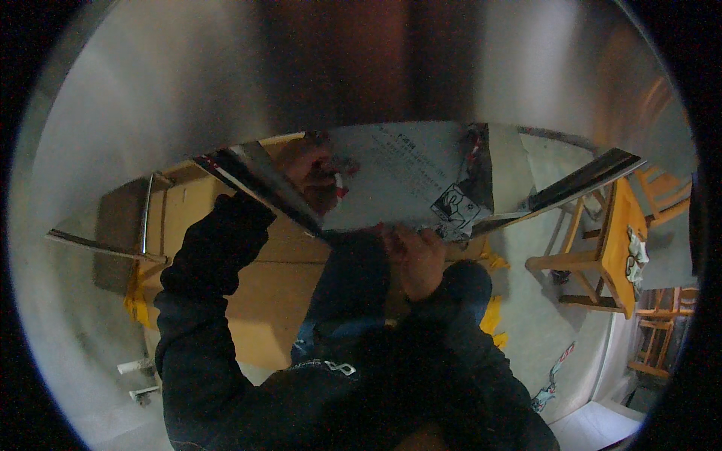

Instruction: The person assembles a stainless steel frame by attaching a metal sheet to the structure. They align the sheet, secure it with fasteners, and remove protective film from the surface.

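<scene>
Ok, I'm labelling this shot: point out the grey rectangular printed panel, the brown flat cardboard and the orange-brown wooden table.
Grey rectangular printed panel (pixel 387 180): head view, printed face.
Brown flat cardboard (pixel 262 304): head view, bare surface.
Orange-brown wooden table (pixel 620 222): head view, tabletop.

- Has left arm (pixel 195 278) bent at the elbow, angled forward and inward.
- Holds left hand (pixel 307 174) farther forward, fingers loosely curled, wrist hidden.
- Holds right hand (pixel 421 261) nearer, fingers bent forward.
- Has 2 hands apart.

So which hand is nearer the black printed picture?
Right hand: just below and left of the black picture. The left hand is farther, by the left edge of the grey panel.
</scene>
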### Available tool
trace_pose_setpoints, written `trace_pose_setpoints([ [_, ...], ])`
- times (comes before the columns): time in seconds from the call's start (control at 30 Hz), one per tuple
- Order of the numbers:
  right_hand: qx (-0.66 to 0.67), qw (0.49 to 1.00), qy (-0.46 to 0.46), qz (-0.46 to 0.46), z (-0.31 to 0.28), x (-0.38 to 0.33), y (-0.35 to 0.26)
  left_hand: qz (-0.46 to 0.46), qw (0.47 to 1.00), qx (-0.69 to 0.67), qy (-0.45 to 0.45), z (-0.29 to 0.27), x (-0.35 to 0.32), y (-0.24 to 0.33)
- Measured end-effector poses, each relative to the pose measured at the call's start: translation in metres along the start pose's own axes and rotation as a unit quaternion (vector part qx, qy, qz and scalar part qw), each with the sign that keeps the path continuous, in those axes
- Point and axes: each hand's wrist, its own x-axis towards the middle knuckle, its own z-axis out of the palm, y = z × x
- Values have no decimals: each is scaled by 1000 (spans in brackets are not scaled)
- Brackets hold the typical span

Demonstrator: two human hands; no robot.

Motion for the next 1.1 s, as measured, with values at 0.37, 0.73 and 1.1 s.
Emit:
trace_pose_setpoints([
  [0.37,-457,772,-441,14,13,-26,-57,4,965,258,38,-52,48,-24],
  [0.73,-636,381,-358,-568,83,49,-12,48,867,497,13,-32,40,4],
  [1.1,-701,365,-396,-467,96,61,-13,70,898,434,0,-37,48,-6],
])
